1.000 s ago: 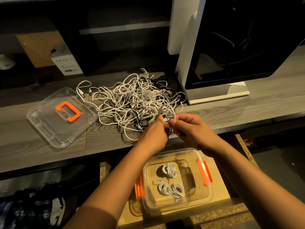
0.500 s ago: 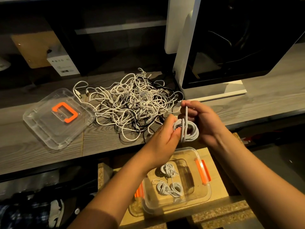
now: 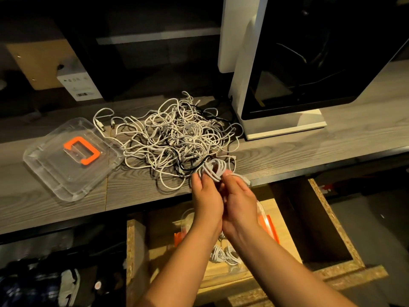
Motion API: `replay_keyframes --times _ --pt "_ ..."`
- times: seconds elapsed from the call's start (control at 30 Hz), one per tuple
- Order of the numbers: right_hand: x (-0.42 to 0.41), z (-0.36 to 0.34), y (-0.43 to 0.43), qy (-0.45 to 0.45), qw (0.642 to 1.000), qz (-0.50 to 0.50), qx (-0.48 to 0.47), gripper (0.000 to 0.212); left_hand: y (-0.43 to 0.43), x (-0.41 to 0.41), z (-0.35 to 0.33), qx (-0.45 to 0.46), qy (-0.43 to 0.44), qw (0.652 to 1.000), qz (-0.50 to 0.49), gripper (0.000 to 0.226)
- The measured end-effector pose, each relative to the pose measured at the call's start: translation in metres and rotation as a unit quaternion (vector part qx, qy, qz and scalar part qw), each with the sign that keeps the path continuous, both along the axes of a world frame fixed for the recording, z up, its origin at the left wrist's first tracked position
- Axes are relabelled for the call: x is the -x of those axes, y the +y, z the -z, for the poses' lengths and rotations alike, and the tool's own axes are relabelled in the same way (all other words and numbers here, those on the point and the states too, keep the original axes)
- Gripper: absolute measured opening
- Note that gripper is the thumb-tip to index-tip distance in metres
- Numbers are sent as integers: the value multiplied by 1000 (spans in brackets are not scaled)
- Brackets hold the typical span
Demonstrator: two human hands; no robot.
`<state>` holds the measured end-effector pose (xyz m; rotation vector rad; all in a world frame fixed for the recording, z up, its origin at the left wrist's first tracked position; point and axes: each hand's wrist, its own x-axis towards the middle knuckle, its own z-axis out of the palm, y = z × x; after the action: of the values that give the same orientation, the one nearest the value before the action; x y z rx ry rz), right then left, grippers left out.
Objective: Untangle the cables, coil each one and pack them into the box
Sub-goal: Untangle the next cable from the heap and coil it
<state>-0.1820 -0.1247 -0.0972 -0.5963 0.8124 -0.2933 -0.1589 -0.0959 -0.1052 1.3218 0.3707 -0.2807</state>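
Observation:
A tangled heap of white cables (image 3: 174, 138) with a black one among them lies on the grey wooden shelf (image 3: 66, 204). At the heap's near edge a small coiled white cable (image 3: 214, 168) is held between both hands. My left hand (image 3: 207, 202) and my right hand (image 3: 240, 201) sit side by side, fingers pinching the coil from below. Under my wrists stands the clear box with orange clips (image 3: 269, 227), mostly hidden; coiled white cables (image 3: 223, 255) lie inside it.
The box's clear lid with an orange handle (image 3: 73, 156) lies on the shelf at left. A large white-framed machine (image 3: 287, 67) stands at right, close to the heap. The box sits on a chipboard stand (image 3: 332, 269) below the shelf edge. A small white carton (image 3: 77, 85) is behind.
The hands wound the cable into a coil, lifted it, then brought it back down to the heap's near edge. Both hands came together, palms close, and now cover most of the box.

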Motion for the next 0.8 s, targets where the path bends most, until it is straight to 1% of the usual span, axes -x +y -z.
replay_keyframes --times 0.07,0.13,0.17,0.23,0.3,0.37,0.43,0.47,0.53,0.57,0.6,0.67,0.7,0.73,0.77,0.8 --pt "7 3 3 14 987 16 158 9 -2 3 3 34 22 999 -22 18" --pt "13 6 0 2 954 -4 300 16 -2 5 2 75 44 995 -43 18" --pt "15 9 -3 -6 935 -20 354 21 -2 5 2 78 45 995 -49 20" --pt "18 15 -8 -25 906 -63 418 28 0 4 3 62 44 995 -60 23" --pt "20 20 -15 -55 879 -111 461 31 3 3 2 22 30 998 -59 24" --pt "20 20 -20 -77 846 -137 509 29 6 3 -1 -38 -7 998 -41 22" --pt "18 20 -25 -97 816 -138 553 22 9 3 -1 -95 -54 994 -17 13" --pt "17 19 -27 -107 804 -135 569 22 9 4 -1 -113 -72 991 -11 9" --pt "15 16 -30 -114 787 -129 593 31 9 7 -1 -136 -94 986 -1 6" --pt "14 13 -31 -107 786 -124 596 33 8 8 -2 -144 -97 985 5 5" --pt "14 11 -31 -89 799 -113 584 34 8 9 -3 -148 -96 984 8 5" --pt "14 7 -31 -55 842 -83 530 39 7 11 -4 -151 -96 984 9 5" --pt "15 7 -32 -57 847 -68 524 37 6 12 -4 -153 -98 983 9 4" --pt "15 8 -32 -67 838 -53 539 31 5 13 -6 -153 -102 983 10 4" --pt "16 8 -32 -81 820 -40 566 23 4 15 -7 -156 -114 981 11 4" --pt "16 9 -34 -95 788 -31 607 15 2 17 -8 -162 -132 978 12 3"
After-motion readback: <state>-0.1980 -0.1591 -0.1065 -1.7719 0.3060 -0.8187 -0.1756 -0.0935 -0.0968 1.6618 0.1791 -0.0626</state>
